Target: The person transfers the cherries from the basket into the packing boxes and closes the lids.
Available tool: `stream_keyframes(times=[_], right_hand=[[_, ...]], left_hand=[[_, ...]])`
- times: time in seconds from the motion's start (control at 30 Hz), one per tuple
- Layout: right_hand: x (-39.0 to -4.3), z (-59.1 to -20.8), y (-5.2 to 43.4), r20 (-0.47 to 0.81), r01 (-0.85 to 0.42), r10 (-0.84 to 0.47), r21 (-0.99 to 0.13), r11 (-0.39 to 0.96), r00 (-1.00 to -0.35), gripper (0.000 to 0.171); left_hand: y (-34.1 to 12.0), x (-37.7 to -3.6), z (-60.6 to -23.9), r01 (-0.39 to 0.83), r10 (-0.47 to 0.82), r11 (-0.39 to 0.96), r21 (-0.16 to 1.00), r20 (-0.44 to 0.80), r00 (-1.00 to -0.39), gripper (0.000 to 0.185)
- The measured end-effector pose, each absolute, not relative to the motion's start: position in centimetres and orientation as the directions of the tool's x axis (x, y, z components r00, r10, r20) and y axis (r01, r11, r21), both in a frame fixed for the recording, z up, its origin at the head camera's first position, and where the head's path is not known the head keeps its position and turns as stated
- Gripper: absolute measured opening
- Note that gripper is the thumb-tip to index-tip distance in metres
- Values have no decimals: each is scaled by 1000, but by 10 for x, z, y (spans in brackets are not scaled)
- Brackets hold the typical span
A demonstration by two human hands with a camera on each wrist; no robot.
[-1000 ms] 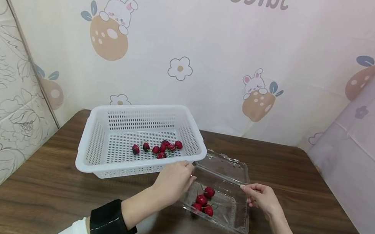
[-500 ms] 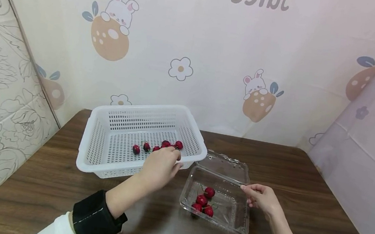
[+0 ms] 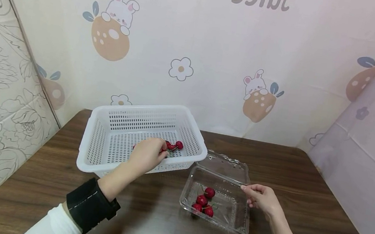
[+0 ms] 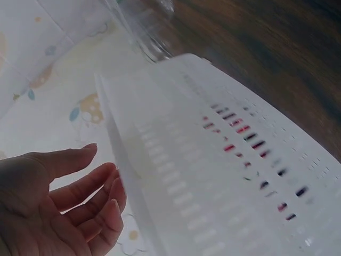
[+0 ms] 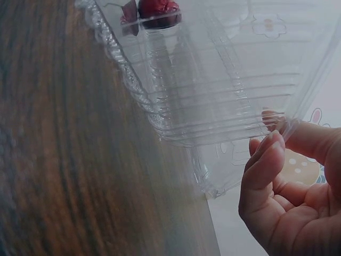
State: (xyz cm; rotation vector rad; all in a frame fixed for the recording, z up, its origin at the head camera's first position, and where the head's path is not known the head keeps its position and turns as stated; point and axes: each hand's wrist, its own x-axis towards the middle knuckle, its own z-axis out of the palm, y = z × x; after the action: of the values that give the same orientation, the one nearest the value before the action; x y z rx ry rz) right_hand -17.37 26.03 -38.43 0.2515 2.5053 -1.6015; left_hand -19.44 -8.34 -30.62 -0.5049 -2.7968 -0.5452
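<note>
1. In the head view the left hand [image 3: 146, 154] is inside the white basket [image 3: 99, 161], over the red cherries [image 3: 174, 145] on its floor. The hand hides some of them, and this view does not show whether its fingers hold one.
2. The left wrist view shows what the head view hides: the left hand [image 4: 53, 205] has its fingers loosely spread and nothing between them, beside the blurred basket wall [image 4: 213, 186], with red cherries showing through the slots.
3. The right hand [image 3: 261, 198] rests at the far right edge of the clear plastic box [image 3: 231, 218] on the table [image 3: 43, 193]. The box lid lies open behind it, and four cherries [image 3: 203, 202] sit in the box.
4. The right wrist view shows the grip closely: thumb and fingers [image 5: 264, 165] pinch the thin rim of the clear box [image 5: 213, 96], which the head view shows only roughly.
5. One second ago the left hand was at the near left corner of the clear box, outside the basket. Half a second ago it was crossing the basket's rim. The right hand and the box have not moved.
</note>
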Motion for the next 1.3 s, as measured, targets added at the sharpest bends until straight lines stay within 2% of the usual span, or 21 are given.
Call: stream_keyframes(times=[0.37,0.6,0.93,1.3], right_hand=[[-173,-384,260,-224,227,56,-882,413,-973,39],[-173,-385,260,-228,235,66,-884,403,-971,36],[-173,-384,260,-226,231,63,-881,413,-972,39],[-174,-385,260,-227,229,53,-888,400,-973,40]], left_hand=[[-94,-218,-317,284,229,898,335,195,-954,9],[-102,-230,-324,236,210,913,334,114,-971,18],[-106,-241,-334,181,179,933,312,34,-983,22],[-108,-249,-345,130,149,947,294,-44,-988,18]])
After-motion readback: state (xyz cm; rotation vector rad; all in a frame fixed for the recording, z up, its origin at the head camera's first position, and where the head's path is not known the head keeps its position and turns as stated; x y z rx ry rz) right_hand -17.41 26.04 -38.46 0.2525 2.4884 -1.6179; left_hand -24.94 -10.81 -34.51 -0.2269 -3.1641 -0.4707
